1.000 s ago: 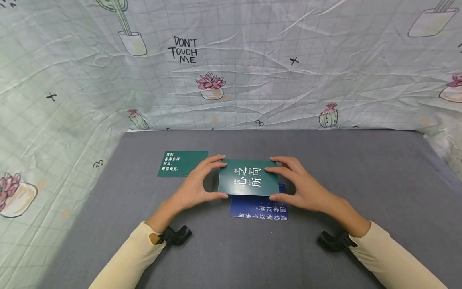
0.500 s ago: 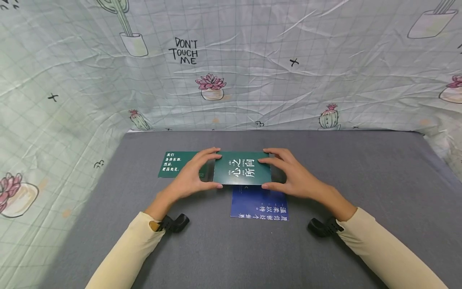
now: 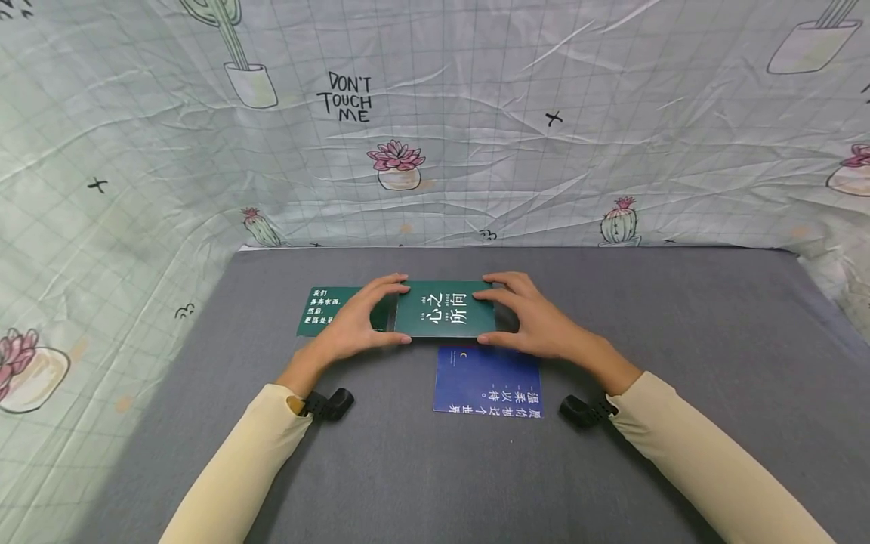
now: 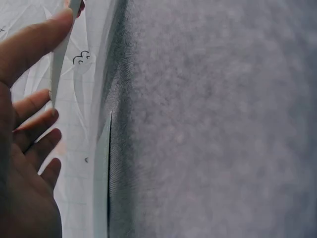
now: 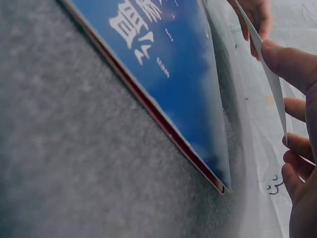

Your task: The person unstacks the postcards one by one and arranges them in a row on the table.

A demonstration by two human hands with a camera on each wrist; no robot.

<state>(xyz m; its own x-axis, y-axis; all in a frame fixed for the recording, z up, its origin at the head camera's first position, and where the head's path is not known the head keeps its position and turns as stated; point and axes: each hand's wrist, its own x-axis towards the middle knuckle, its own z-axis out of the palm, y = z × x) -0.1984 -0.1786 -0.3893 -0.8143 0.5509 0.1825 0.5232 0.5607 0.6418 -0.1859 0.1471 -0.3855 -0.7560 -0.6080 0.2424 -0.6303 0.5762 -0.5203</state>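
A green card (image 3: 445, 310) with white Chinese characters is held above the table between both hands. My left hand (image 3: 350, 325) pinches its left end, thumb on the near edge and fingertips on the far edge. In the same way my right hand (image 3: 544, 323) grips the right end. Both wrist views show the held card (image 4: 60, 64) almost edge-on, raised off the cloth. Another green card (image 3: 326, 308) lies at the left, partly hidden behind my left hand. Nearer to me lies a blue card (image 3: 488, 378) with white characters, on a reddish layer seen in the right wrist view.
Grey cloth covers the table (image 3: 435, 476). A pale patterned curtain (image 3: 476, 136) with cactus drawings hangs behind it and along the left side. Black devices (image 3: 329, 406) are strapped to both wrists.
Both hands have carried the held green card away from me and slightly left. The blue card, first partly covered by it in the head view, now shows whole.
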